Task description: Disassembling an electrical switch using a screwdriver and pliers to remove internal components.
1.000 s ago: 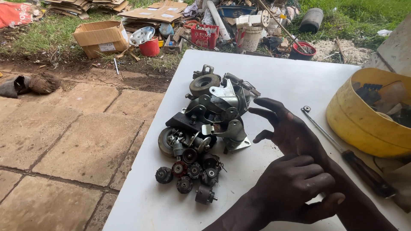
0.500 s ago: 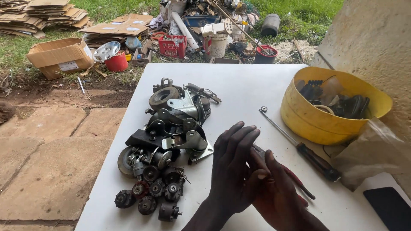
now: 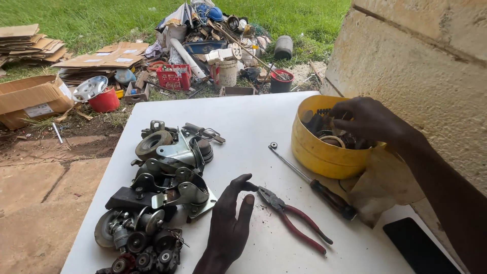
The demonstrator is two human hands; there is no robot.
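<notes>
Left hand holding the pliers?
No, the left hand rests flat on the table, and the pliers lie just beside it, ungripped.

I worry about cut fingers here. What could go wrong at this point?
The right hand digs in the yellow tub of crowded metal parts, so an unseen edge might nick it. The left hand rests flat between the caster pile and red-handled pliers; a sweep could knock pieces off the table.

right hand [image 3: 373, 121] fingers hidden in yellow tub [image 3: 324, 152] | phone [image 3: 418, 248] cut off
</notes>
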